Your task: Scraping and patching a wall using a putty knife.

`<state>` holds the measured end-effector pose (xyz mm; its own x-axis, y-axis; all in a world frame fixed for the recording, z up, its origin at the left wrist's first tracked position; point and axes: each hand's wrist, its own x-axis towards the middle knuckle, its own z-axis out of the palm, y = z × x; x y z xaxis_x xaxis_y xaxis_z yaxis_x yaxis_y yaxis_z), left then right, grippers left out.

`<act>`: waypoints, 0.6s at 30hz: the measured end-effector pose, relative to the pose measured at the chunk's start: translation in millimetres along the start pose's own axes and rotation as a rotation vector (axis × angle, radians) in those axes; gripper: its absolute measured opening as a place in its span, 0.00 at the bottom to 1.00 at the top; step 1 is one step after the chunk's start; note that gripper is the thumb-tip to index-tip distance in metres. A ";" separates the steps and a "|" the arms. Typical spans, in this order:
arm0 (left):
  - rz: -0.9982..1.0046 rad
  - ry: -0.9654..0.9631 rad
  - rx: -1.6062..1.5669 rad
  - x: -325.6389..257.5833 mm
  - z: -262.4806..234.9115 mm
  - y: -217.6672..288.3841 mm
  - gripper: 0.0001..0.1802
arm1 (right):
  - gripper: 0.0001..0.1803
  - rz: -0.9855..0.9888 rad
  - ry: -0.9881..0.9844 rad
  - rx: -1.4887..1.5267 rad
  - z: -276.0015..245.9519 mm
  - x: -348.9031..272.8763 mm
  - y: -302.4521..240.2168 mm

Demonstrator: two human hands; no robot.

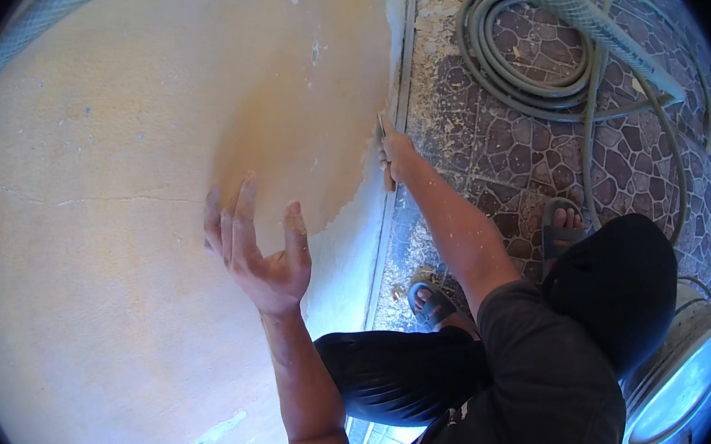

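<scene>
So from the head camera, the big orange-tan wall (118,245) filled most of the shot, and everything else sat around it. The left hand (260,248) was spread wide, fingers splayed, palm facing away from the wall with the fingertips just about touching the plaster, holding nothing. The right hand (398,160) was down at the wall's bottom edge, closed around a thin scraper-like tool (382,125), though honestly the tool was tiny in the shot and I couldn't tell exactly what kind it was. Its tip sat right where the wall met a pale strip of bare plaster. Just off the wall's foot, the stone-pattern floor (529,154) was littered with paint flakes (437,86). Further from the wall lay a coiled grey hose (522,86). The person's feet in sandals (431,300) sat close to the wall's base, knees bent. Well away from the wall, a round pale bucket (687,378) showed at the lower corner.
</scene>
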<state>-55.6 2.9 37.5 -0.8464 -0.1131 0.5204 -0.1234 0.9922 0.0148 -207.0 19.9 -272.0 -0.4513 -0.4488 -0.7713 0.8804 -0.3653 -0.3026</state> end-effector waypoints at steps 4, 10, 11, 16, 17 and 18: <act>0.034 0.094 0.095 -1.1 2.8 -17.9 0.23 | 0.32 0.010 -0.021 -0.127 8.5 -19.3 27.0; 0.052 0.140 0.172 4.0 19.3 -14.1 0.20 | 0.32 0.010 0.086 -0.128 -2.0 -5.7 13.9; 0.063 0.134 0.211 5.3 21.5 -15.8 0.19 | 0.32 0.002 0.106 -0.148 3.3 -6.2 14.1; 0.047 0.164 0.290 10.8 24.0 -17.1 0.19 | 0.32 0.089 0.071 -0.190 10.3 -26.2 33.5; 0.037 0.184 0.298 9.9 22.9 -13.6 0.18 | 0.32 0.033 0.053 -0.148 5.4 -15.1 21.3; 0.037 0.173 0.294 7.0 22.8 -13.7 0.18 | 0.32 -0.030 0.024 -0.105 3.6 -8.1 15.4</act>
<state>-71.6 -12.6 21.4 -0.7557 -0.0422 0.6536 -0.2600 0.9352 -0.2402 -190.3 15.0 -268.4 -0.4751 -0.4184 -0.7741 0.8776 -0.2898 -0.3820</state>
